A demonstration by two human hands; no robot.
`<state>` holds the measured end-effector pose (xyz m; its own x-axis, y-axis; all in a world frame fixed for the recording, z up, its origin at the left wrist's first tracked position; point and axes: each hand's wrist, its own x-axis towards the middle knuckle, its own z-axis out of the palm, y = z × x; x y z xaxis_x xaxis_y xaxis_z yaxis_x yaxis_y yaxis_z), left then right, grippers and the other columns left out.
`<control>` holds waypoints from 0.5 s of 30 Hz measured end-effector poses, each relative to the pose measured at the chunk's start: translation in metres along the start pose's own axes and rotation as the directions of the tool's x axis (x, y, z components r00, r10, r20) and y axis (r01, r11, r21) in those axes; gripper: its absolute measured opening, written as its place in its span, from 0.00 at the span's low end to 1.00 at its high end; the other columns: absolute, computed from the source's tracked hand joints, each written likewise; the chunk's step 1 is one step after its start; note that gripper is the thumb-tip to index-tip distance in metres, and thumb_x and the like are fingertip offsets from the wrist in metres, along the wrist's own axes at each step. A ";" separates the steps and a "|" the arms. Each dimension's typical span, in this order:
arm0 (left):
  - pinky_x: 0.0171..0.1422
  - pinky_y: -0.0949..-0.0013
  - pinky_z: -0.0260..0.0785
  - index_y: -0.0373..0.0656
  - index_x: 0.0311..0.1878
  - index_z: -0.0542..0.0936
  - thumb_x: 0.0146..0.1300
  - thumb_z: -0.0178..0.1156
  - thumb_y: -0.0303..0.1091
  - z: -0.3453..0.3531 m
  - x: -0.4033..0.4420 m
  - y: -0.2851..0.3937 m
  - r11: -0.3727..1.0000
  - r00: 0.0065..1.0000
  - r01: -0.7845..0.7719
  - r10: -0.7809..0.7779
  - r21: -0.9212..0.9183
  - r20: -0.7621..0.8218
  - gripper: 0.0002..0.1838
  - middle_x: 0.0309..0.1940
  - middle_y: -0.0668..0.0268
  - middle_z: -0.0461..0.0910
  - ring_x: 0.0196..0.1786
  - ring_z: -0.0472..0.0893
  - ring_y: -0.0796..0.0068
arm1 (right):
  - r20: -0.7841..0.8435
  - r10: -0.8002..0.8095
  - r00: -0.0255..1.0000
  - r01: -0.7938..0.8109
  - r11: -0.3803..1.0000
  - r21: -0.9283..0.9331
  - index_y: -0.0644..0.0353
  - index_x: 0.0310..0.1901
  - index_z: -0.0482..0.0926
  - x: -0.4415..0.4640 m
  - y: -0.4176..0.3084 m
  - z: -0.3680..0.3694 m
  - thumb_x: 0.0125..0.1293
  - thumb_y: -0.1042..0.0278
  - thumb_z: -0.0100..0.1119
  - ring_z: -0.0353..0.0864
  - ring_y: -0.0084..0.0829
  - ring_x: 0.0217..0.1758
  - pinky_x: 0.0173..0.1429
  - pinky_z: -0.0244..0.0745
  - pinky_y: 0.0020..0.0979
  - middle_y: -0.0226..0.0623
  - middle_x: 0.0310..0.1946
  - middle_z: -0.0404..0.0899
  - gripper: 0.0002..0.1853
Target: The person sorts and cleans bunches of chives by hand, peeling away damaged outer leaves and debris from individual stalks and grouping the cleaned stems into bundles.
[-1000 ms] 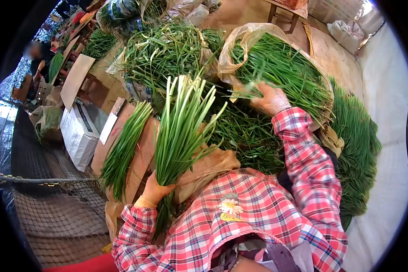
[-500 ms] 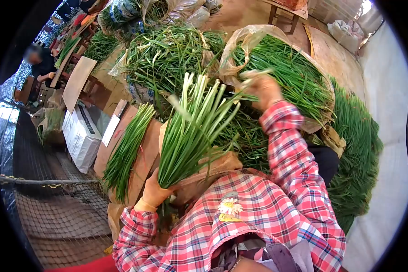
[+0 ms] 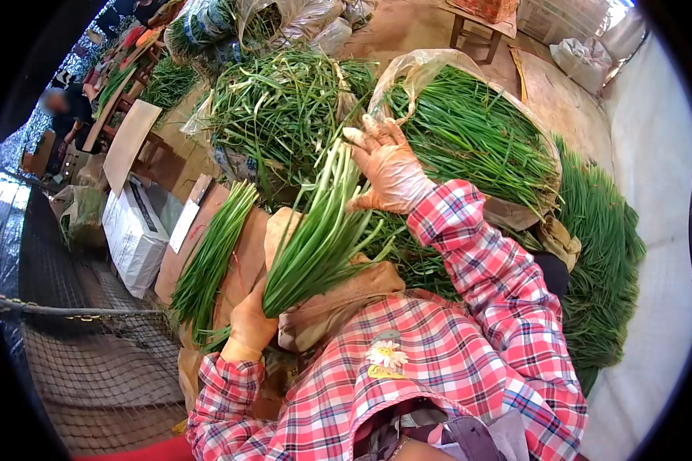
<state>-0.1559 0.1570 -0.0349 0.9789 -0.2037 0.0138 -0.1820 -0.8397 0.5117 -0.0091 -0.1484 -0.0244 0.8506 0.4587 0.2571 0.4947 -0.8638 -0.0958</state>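
My left hand (image 3: 252, 326) is curled snugly round the leafy end of the garlic-chive bunch (image 3: 309, 261), which slants up before my plaid shirt (image 3: 438, 346). My right hand (image 3: 392, 169), fingers spread, grips nothing visible beside the pale stem ends (image 3: 332, 170); contact I can't tell. I'd judge the bunch light, leaves limp and bruisable, stems stiffer: 1 loose grip mid-length should suit.

Brown floor (image 3: 396, 34), wooden table (image 3: 507, 26) behind, pale sheeting (image 3: 661, 154) at right, dark netting (image 3: 100, 376) at left — bright glare (image 3: 9, 189) above
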 end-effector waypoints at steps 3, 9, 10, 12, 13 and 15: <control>0.39 0.56 0.71 0.51 0.58 0.70 0.47 0.62 0.28 -0.002 0.001 0.001 0.999 0.998 -0.019 0.022 0.040 -0.064 0.30 0.37 0.51 0.78 0.39 0.78 0.49 | 0.103 0.058 0.993 -0.064 0.997 0.052 0.58 0.59 0.66 0.000 -0.003 -0.014 0.41 0.26 0.55 0.45 0.48 0.71 0.71 0.32 0.49 0.38 0.63 0.59 0.49; 0.35 0.54 0.70 0.55 0.58 0.69 0.45 0.62 0.26 -0.006 0.009 0.009 0.964 0.996 -0.079 0.088 0.253 -0.024 0.33 0.29 0.55 0.77 0.32 0.78 0.49 | 0.068 -0.027 0.997 -0.006 0.896 0.443 0.44 0.58 0.68 -0.013 0.002 0.048 0.52 0.40 0.55 0.59 0.47 0.65 0.70 0.34 0.52 0.41 0.59 0.65 0.32; 0.34 0.54 0.70 0.55 0.59 0.69 0.44 0.63 0.27 -0.008 0.009 0.009 0.960 0.995 -0.091 0.099 0.265 -0.014 0.33 0.29 0.54 0.77 0.32 0.78 0.49 | 0.182 -0.050 0.982 -0.051 0.859 0.510 0.43 0.57 0.69 -0.013 0.003 0.046 0.54 0.45 0.55 0.66 0.45 0.59 0.68 0.40 0.52 0.42 0.55 0.69 0.28; 0.34 0.54 0.70 0.54 0.59 0.69 0.44 0.63 0.27 -0.008 0.009 0.012 0.962 0.994 -0.102 0.109 0.253 -0.014 0.33 0.29 0.54 0.77 0.32 0.78 0.49 | 0.230 0.044 0.972 -0.214 0.567 0.795 0.44 0.52 0.73 -0.012 0.014 0.079 0.58 0.55 0.53 0.74 0.40 0.47 0.62 0.55 0.48 0.41 0.45 0.76 0.19; 0.34 0.54 0.70 0.54 0.59 0.69 0.44 0.63 0.27 -0.009 0.010 0.014 0.964 0.993 -0.113 0.120 0.241 -0.015 0.33 0.29 0.54 0.78 0.32 0.78 0.49 | 0.202 0.152 0.968 -0.251 0.476 0.843 0.51 0.48 0.75 -0.013 0.015 0.061 0.58 0.58 0.54 0.75 0.36 0.42 0.56 0.61 0.43 0.40 0.41 0.77 0.17; 0.36 0.55 0.71 0.52 0.59 0.69 0.44 0.62 0.25 -0.009 0.008 0.014 0.977 0.997 -0.075 0.075 0.201 0.004 0.33 0.33 0.51 0.78 0.34 0.78 0.48 | 0.138 0.362 0.922 -0.247 0.276 0.929 0.65 0.40 0.78 -0.015 0.019 0.024 0.59 0.63 0.57 0.76 0.27 0.31 0.44 0.74 0.34 0.38 0.33 0.79 0.14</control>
<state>-0.1499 0.1488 -0.0197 0.9620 -0.2686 0.0486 -0.2695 -0.9061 0.3261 -0.0079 -0.1668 -0.0528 0.9878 0.1394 0.0695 0.0914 -0.1577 -0.9832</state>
